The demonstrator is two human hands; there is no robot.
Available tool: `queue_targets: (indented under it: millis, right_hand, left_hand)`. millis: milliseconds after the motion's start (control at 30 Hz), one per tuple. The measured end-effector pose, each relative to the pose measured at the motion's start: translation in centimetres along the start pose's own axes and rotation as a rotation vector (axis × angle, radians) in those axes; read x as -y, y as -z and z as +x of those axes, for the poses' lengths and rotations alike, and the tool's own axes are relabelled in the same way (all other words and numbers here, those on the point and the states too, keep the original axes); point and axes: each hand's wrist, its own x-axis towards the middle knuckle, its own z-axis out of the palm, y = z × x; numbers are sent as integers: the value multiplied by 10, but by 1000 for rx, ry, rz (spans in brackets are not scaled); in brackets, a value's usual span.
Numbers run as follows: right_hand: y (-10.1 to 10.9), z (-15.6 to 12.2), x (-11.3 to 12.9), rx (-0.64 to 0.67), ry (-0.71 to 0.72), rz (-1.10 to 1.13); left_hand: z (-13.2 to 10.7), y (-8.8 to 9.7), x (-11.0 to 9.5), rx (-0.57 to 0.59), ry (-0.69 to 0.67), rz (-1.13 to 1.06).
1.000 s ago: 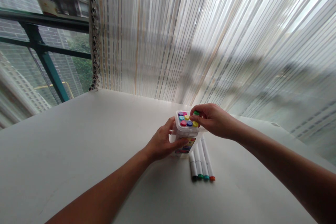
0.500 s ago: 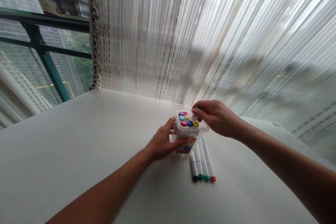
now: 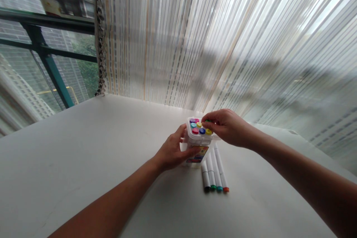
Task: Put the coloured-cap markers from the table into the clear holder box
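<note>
A clear plastic marker box (image 3: 198, 142) stands on the white table, with a printed label on its front. My left hand (image 3: 174, 151) wraps round its left side, thumb across the label. Upright in the box are several markers with coloured caps, among them a pink-red cap (image 3: 195, 131), a blue cap (image 3: 202, 131) and a yellow cap (image 3: 208, 131). Over the box's back right corner, my right hand (image 3: 223, 124) pinches a green-capped marker (image 3: 207, 121), mostly hidden by the fingers and the box. White markers (image 3: 214, 173) with black, green, teal and orange ends lie side by side before the box.
The white table (image 3: 83, 156) stretches to both sides. Behind it hangs a striped sheer curtain (image 3: 167, 37). A window with a green metal frame (image 3: 50, 67) is at the left.
My right hand has moved slightly left and down, lowering the green-capped marker into the box. My left hand and the markers on the table have stayed in place.
</note>
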Motion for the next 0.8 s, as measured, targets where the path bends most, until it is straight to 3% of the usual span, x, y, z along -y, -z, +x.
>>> queue_targets:
  millis: [233,533,800]
  right_hand:
    - [0,-1,1,-140,28,33]
    - [2,1,7,16,-12,-59]
    - [3,-1,5,-2,-7,-46]
  left_hand:
    - [0,0,-2,0,24,-3]
    - [0,1,-2,6,13,-2]
    - [0,1,-3,5,11,13]
